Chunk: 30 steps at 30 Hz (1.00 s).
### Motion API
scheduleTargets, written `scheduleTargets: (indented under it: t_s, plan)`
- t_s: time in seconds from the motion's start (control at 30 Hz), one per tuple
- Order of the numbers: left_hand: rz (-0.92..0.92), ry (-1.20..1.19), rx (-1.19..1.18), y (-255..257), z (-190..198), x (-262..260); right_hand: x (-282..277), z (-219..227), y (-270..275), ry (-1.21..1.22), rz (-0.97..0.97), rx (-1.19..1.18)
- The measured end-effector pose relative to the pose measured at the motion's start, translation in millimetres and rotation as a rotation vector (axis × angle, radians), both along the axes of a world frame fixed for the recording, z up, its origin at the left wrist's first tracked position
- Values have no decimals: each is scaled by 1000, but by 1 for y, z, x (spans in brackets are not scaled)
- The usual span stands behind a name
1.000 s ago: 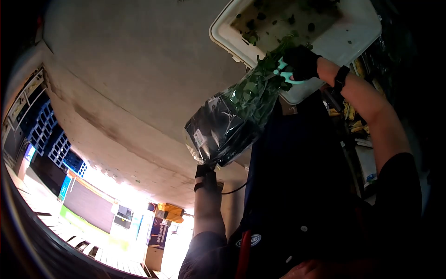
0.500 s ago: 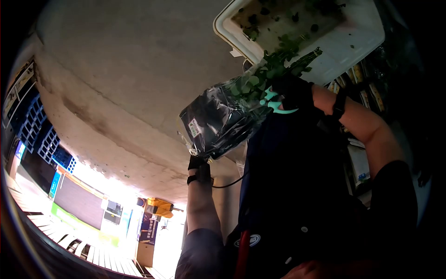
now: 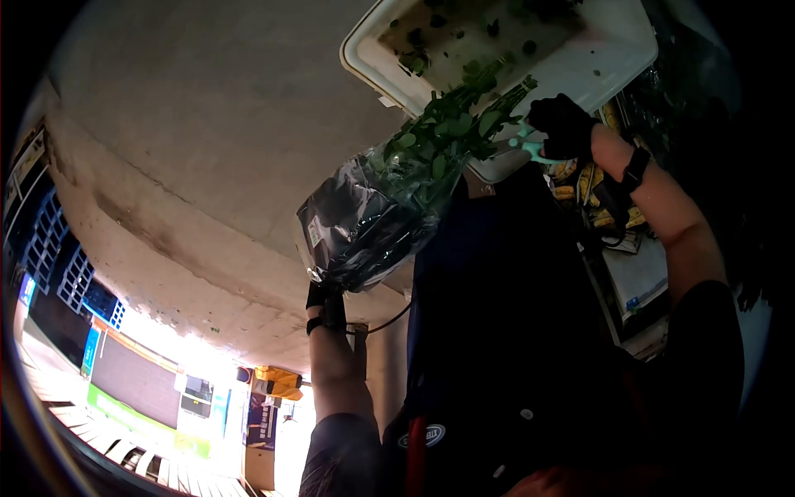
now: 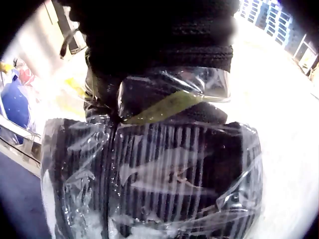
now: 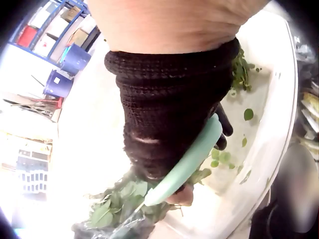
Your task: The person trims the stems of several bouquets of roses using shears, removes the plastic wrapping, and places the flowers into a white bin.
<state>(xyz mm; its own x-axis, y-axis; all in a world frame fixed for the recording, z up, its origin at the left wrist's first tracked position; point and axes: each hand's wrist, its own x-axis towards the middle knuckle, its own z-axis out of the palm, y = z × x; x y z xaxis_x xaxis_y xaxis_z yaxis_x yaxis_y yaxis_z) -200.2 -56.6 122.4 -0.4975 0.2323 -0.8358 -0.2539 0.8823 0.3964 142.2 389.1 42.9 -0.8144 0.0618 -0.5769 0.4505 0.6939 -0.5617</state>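
Note:
Green leafy stems (image 3: 439, 137) fill a clear plastic bag (image 3: 364, 219) whose lower half looks black and carries a small white label. At the bag's gathered lower end, my gloved left hand (image 3: 320, 292) grips it; its fingers are largely hidden. In the left wrist view, shiny plastic (image 4: 164, 174) over dark ribbed material lies just past the black glove. My gloved right hand (image 3: 565, 126) holds scissors with mint-green handles (image 3: 530, 147), their blades pointing left at the stems. The curved mint handle (image 5: 189, 164) shows against the hand in the right wrist view.
Behind the stems stands a white tub (image 3: 368, 70) with loose leaves strewn over its bottom. Yellow-and-dark items (image 3: 588, 195) lie beneath my right forearm. Blue crates (image 3: 74, 273) stand at the far left, past the concrete floor (image 3: 215, 124).
My right hand and scissors have first drawn in toward my body, then moved out right, apart from the stems. Cut-looking stem ends now show. The left hand keeps its grip on the bag.

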Motion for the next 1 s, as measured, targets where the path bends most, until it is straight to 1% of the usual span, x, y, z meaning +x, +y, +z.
scheduleTargets:
  t_s: [0.07,0.13,0.23,0.27,0.33,0.4,0.43,0.57,0.63,0.67,0.7,0.73,0.8,0.83,0.87,0.93,0.97,1.0]
  plan:
    - [-4,10,-2,1,1,-1,-6,-5,-14,116,-123,-43]
    - [-6,17,-5,0,4,-1,-23,1,-14,-57,-49,33]
    - [-8,33,-2,-1,8,0,-41,-7,-23,-226,63,-100]
    - [-15,37,-2,-2,8,-2,-57,-4,-32,-303,47,-264]
    - [-9,45,9,-2,6,-1,-60,-23,-67,-217,118,-237]
    - [-10,46,15,-3,4,-1,-73,-12,-80,-254,126,-236]
    - [-12,50,17,-4,4,-1,-73,-8,-85,-199,82,-302]
    - [-7,61,24,-6,4,-4,-61,-22,-96,-142,16,-344]
    - [-3,64,26,-7,5,-4,-66,-27,-108,-211,155,-327]
    - [-1,64,26,-8,4,-3,-77,-19,-110,-248,223,-317]
    - [5,60,29,-9,3,-1,-83,-3,-115,-204,185,-210]
    - [1,62,23,-9,3,-2,-85,-4,-121,-192,167,-188]
    - [6,67,24,-8,3,-2,-84,-10,-123,-197,232,-276]
    - [5,68,27,-7,1,-2,-76,-12,-121,-96,220,-302]
    - [6,68,25,-7,1,-3,-60,-20,-121,-29,111,-367]
    - [10,67,30,-6,-2,-1,-39,-36,-112,-183,42,-564]
    - [9,66,33,-6,-2,0,-8,-52,-116,35,-240,-670]
    - [12,62,32,-7,-2,1,-11,-45,-105,-392,-296,-1074]
